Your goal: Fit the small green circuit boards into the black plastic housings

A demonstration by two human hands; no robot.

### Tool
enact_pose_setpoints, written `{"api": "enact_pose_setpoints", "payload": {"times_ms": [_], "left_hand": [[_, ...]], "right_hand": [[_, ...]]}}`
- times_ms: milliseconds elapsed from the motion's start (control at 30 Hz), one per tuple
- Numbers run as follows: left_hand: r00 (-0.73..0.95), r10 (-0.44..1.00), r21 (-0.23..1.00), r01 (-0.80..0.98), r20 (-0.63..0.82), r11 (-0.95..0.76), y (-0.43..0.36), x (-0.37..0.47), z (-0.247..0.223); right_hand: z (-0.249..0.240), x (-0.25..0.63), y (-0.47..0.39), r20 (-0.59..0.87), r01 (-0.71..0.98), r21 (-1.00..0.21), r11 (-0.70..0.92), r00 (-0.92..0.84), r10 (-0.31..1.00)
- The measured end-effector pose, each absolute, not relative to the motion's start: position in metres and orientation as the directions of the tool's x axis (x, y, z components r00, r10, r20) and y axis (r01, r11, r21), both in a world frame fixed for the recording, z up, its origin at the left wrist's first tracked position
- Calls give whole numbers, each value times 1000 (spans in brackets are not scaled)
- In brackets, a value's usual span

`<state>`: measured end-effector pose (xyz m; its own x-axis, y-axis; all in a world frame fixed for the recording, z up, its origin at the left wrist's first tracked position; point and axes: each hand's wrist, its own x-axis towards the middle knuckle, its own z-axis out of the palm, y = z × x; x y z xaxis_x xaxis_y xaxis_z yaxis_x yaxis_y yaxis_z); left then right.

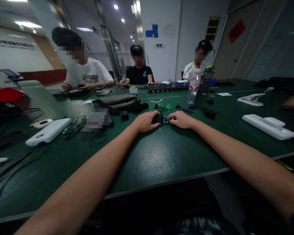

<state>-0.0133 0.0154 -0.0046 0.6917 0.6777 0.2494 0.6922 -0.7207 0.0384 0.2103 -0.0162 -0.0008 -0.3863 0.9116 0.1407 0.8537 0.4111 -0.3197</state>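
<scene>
Both my arms reach forward over the green table (159, 156). My left hand (146, 121) is closed round a small black case (157, 119), thumb in front and fingers over the top. Right beside it, my right hand (181, 119) pinches a small circuit piece (165, 120) with green and blue parts, close to the case's right side. Whether the piece touches the case is too small to tell. Just beyond my hands lie green circuit boards (163, 106) and a small black part (178, 106).
Black boxes (210, 113) and two bottles (192, 91) stand right of my hands. On the left are a grey pouch (117, 101), a white power bank (48, 131) and a pale green bottle (42, 99). White devices (268, 126) lie at right. Three people sit opposite.
</scene>
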Motion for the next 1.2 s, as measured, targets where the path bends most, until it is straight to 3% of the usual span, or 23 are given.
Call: {"api": "enact_pose_setpoints", "payload": {"times_ms": [1200], "left_hand": [[692,687,11,702,222,-712,16,-13,-4]], "right_hand": [[-1,210,-16,137,859,-317,402,-378,916]]}}
